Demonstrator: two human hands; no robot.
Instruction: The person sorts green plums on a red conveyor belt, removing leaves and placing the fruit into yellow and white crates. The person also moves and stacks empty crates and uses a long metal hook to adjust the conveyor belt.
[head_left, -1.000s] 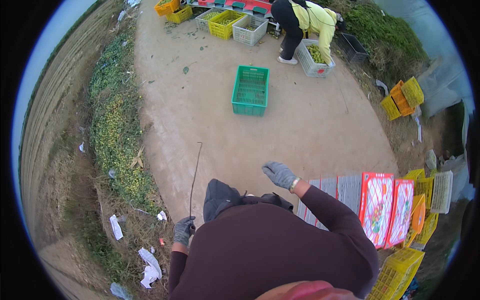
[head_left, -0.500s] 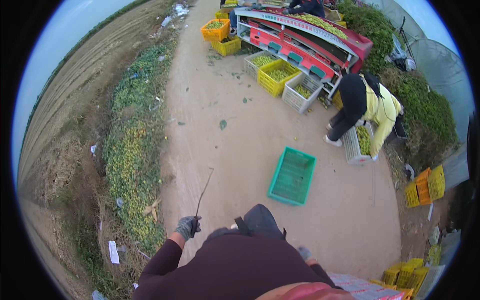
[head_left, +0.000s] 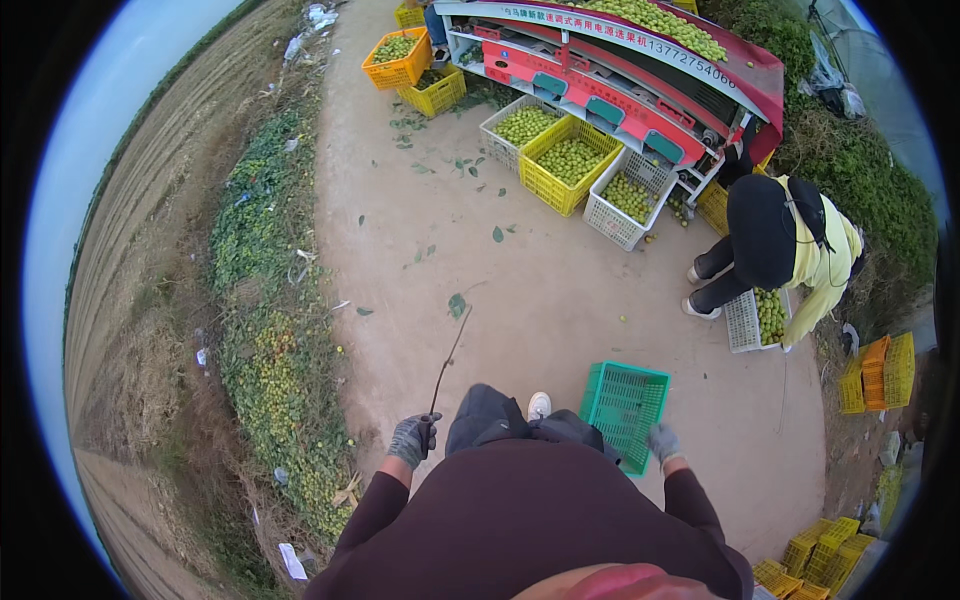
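Observation:
My left hand [head_left: 409, 441], in a grey knit glove, is closed round the handle of a long, thin dark hooked rod [head_left: 447, 362] that points forward over the ground. At my right side my right hand [head_left: 663, 441], also gloved, hangs with its fingers stretched downward and nothing visible in it. Just beside it, on the concrete, stands a green plastic crate [head_left: 657, 402] with slatted walls. The crate looks bare inside. In this view the right hand is close to its right edge; whether they touch I cannot tell.
Ahead, a red and white sorting machine [head_left: 600, 90] has fruit-filled crates along it, including a yellow crate [head_left: 548, 188]. At right a person in yellow [head_left: 815, 265] bends over a white crate [head_left: 742, 325]. Stacked yellow crates [head_left: 825, 555] stand lower right; discarded fruit [head_left: 280, 400] lines the left verge.
I have come forward, so the green crate now lies nearer, by my right hand. My right hand has swung into fuller view; the rod stays in my left hand.

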